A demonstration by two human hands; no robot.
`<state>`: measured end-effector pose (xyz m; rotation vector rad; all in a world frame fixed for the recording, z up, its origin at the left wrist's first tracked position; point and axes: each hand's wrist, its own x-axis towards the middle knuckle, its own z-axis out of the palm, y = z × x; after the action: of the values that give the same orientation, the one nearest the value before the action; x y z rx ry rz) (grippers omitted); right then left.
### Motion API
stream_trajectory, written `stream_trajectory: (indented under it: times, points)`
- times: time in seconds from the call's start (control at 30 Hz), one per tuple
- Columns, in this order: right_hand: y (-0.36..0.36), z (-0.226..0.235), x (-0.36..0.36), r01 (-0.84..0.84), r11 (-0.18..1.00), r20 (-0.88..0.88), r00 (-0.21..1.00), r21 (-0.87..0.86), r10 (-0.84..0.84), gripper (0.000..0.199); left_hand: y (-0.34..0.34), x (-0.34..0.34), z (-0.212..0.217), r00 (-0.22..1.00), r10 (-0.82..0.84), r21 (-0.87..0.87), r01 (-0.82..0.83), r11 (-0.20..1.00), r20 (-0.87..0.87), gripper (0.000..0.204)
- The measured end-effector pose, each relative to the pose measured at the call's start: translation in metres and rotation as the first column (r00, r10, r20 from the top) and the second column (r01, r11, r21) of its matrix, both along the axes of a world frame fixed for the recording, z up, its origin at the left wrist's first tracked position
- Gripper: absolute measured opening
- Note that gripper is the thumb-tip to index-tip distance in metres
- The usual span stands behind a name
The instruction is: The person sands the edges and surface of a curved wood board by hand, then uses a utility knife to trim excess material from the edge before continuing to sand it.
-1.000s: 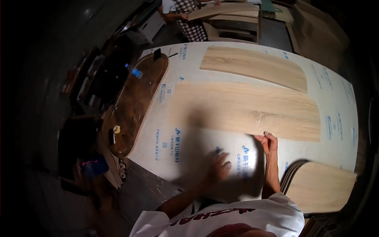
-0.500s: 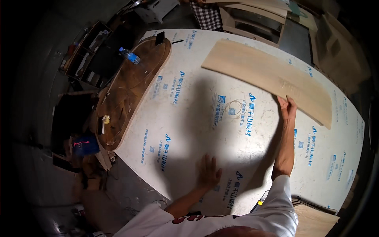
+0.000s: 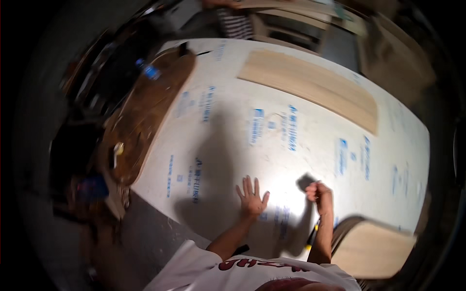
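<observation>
My left hand (image 3: 252, 198) lies on the white printed board (image 3: 223, 160) with its fingers spread, holding nothing. To the right, my right hand (image 3: 320, 195) hovers above the board with its fingers curled in and nothing visible in them. Its shadow falls just beyond the fingertips. A long pale wooden panel (image 3: 310, 89) with rounded corners lies flat along the far side of the board, apart from both hands. Beside my right forearm is a yellow and black tool (image 3: 312, 236), partly hidden, its kind not clear.
At the near right is a stack of pale curved panels (image 3: 371, 250). A brown curved board (image 3: 145, 106) on the left bears a water bottle (image 3: 148, 70) and small items. A person's checked clothing (image 3: 236, 24) shows beyond the far edge, near wooden furniture parts (image 3: 291, 23).
My right hand has let go of the wooden panel and drawn back toward me. The panel now rests at the far side. My left hand shows spread fingers, and the view has shifted.
</observation>
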<state>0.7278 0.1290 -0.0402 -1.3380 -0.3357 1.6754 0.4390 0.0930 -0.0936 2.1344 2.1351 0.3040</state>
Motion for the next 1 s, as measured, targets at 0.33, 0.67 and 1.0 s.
stream_trajectory:
  times: [0.33, 0.67, 1.0]
  points:
    - [-0.325, 0.151, 0.001, -0.359, 0.933, 0.366, 0.871, 0.018, 0.328, 0.038, -0.001, -0.046, -0.071, 0.95, -0.111, 0.193, 0.054, 0.98, 0.292, 0.052]
    - [-0.526, 0.131, 0.218, 0.197, 0.978, 0.682, 0.725, -0.073, -0.095, 0.035, -0.188, 0.081, 0.035, 0.333, 0.125, -0.164, 0.091, 0.982, 0.934, 0.033]
    - [-0.497, 0.022, 0.663, 0.199, 0.974, 0.99, -0.065, -0.111, 0.126, 0.057, -0.202, 0.331, 0.063, 0.784, -0.11, -0.108, 0.22, 0.969, 0.611, 0.049]
